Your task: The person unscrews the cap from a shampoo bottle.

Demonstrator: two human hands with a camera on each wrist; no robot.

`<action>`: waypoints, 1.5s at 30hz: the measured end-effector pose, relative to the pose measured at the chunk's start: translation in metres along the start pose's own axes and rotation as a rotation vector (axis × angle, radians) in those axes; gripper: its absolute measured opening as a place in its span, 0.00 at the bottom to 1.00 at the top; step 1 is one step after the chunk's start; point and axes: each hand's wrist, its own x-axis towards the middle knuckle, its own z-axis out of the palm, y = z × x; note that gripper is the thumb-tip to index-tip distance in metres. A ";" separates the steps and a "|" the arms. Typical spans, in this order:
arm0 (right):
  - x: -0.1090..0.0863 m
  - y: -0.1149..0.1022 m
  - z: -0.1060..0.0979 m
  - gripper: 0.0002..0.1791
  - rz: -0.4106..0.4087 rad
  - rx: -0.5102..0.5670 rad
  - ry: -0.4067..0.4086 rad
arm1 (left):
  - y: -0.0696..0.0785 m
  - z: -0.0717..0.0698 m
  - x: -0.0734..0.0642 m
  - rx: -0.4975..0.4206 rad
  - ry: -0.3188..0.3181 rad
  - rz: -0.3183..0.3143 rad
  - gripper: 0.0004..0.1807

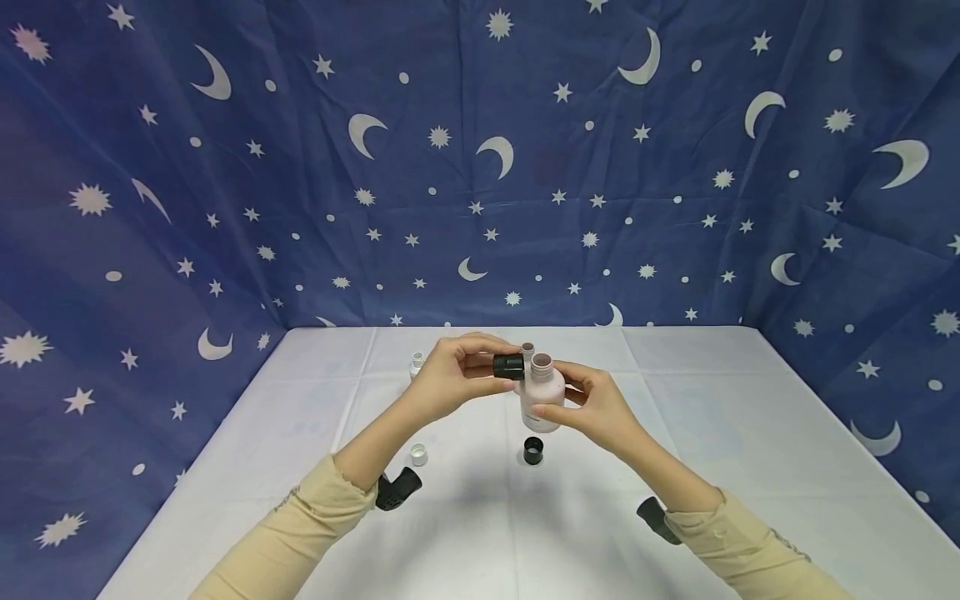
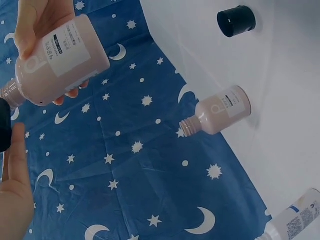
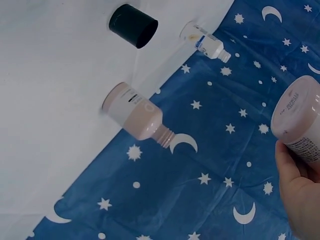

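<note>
Above the table, my left hand (image 1: 455, 375) pinches a black bottle cap (image 1: 508, 367) between thumb and fingers, level with the mouth of a pale pink bottle. My right hand (image 1: 602, 408) grips that pink bottle (image 1: 543, 400) by its body; its threaded neck is bare. The left wrist view has the held bottle (image 2: 65, 60) with its printed label, its neck close to the black cap (image 2: 4, 125). A smaller pink bottle (image 2: 222, 110) stands uncapped on the table, mostly hidden behind the held one in the head view. The right wrist view shows the held bottle's base (image 3: 292, 107).
A second black cap (image 1: 533, 450) sits on the white tablecloth below the hands. To its left is a white cap (image 1: 418, 454). An uncapped white bottle (image 3: 205, 40) stands farther back, partly behind the left hand in the head view. A blue star-and-moon cloth (image 1: 480, 167) hangs behind the table.
</note>
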 end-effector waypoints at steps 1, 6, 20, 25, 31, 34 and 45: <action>0.000 0.000 0.000 0.29 0.004 0.002 -0.003 | -0.001 0.000 -0.001 -0.001 0.009 0.005 0.22; -0.002 0.004 -0.004 0.30 0.027 0.001 -0.002 | -0.005 0.002 -0.002 -0.033 0.035 -0.009 0.21; -0.004 0.010 -0.013 0.28 -0.026 -0.071 0.031 | -0.014 0.007 -0.006 0.173 0.098 0.000 0.19; -0.005 0.012 -0.016 0.27 -0.029 -0.089 0.059 | -0.018 0.012 -0.005 0.147 0.078 -0.001 0.19; -0.004 0.016 -0.021 0.27 0.004 -0.133 0.084 | -0.023 0.019 -0.004 0.110 0.066 0.016 0.21; -0.003 0.019 -0.024 0.27 0.007 -0.149 0.094 | -0.028 0.023 -0.003 0.131 0.050 0.033 0.23; -0.005 0.033 -0.038 0.25 0.005 -0.215 0.108 | -0.038 0.036 0.003 0.108 0.016 0.024 0.21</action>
